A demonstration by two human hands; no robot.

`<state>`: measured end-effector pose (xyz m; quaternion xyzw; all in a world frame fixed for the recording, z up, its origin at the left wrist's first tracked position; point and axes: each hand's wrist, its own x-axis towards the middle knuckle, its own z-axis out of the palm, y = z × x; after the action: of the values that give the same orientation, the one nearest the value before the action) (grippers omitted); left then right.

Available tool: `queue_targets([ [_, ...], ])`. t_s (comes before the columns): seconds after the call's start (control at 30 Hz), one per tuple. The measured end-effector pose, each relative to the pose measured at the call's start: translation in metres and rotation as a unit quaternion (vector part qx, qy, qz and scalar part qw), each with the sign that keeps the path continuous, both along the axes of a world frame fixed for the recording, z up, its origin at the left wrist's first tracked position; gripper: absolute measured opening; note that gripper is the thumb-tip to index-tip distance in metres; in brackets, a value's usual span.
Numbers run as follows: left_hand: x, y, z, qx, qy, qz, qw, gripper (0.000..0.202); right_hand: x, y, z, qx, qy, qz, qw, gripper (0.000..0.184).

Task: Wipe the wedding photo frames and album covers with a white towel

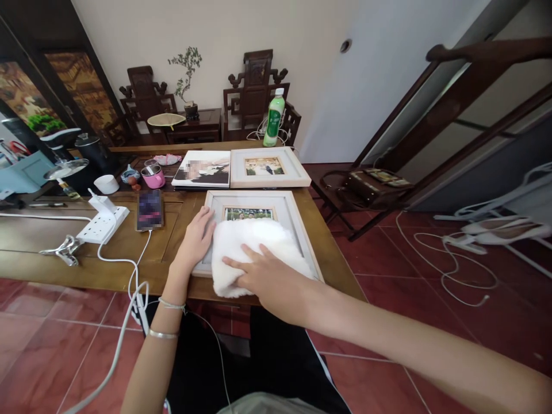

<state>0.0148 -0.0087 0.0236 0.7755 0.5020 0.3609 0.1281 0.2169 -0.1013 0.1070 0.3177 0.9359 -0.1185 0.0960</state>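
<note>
A pale grey picture frame [288, 208] lies flat near the front edge of the wooden table [52, 253]. A fluffy white cloth [254, 241] covers most of its glass. My right hand [263, 279] lies flat on the cloth with fingers stretched out, pressing it down. My left hand [196, 237] rests open on the frame's left border, fingers spread, steadying it. Bracelets circle my left wrist.
Farther back lie a second framed photo [269, 167] and a photo book [202, 169]. A phone [149, 210], white power strip [102, 224], pink cup [153, 176], white bowl [106, 184] and green bottle [274, 118] stand around. Cables trail over the red tiled floor [431, 276].
</note>
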Motion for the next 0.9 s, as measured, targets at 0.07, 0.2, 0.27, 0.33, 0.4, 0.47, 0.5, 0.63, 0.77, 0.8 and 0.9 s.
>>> queue_targets([
  [0.07,-0.001,0.002,-0.003,-0.001,0.016,-0.008,1.000,0.038,0.015,-0.007,-0.005,0.008,0.000,-0.034,0.999,0.057],
  [0.2,-0.002,0.003,-0.007,-0.004,0.028,-0.003,1.000,0.038,0.045,-0.017,-0.004,0.003,0.011,-0.106,0.994,0.060],
  [0.27,-0.001,0.003,-0.008,-0.002,0.031,0.001,1.000,0.039,0.053,-0.019,0.001,-0.007,0.005,-0.120,0.993,0.062],
  [0.33,0.000,0.003,-0.008,0.003,0.032,0.005,0.999,0.041,0.053,-0.019,0.002,-0.006,0.011,-0.115,0.993,0.062],
  [0.4,0.001,0.004,-0.008,0.009,0.032,0.008,0.999,0.042,0.042,-0.016,0.000,0.002,0.024,-0.096,0.995,0.061],
  [0.47,0.000,0.005,-0.008,0.014,0.028,0.009,0.999,0.043,0.023,-0.012,-0.007,0.010,0.032,-0.072,0.997,0.057],
  [0.5,0.000,0.005,-0.008,0.014,0.027,0.007,1.000,0.043,0.012,-0.010,-0.010,0.016,0.035,-0.060,0.997,0.054],
  [0.63,-0.003,0.006,-0.005,0.004,0.019,-0.006,1.000,0.043,-0.019,-0.007,-0.024,0.064,0.066,-0.041,0.995,0.040],
  [0.77,-0.004,0.005,-0.005,0.008,0.017,-0.006,1.000,0.043,-0.004,-0.013,-0.031,0.066,0.087,-0.054,0.993,0.040],
  [0.8,-0.004,0.005,-0.005,0.010,0.019,-0.005,1.000,0.042,0.006,-0.016,-0.033,0.066,0.094,-0.059,0.992,0.043],
  [0.9,-0.003,0.004,-0.006,0.009,0.025,-0.004,1.000,0.040,0.044,-0.024,-0.038,0.084,0.114,-0.080,0.987,0.053],
])
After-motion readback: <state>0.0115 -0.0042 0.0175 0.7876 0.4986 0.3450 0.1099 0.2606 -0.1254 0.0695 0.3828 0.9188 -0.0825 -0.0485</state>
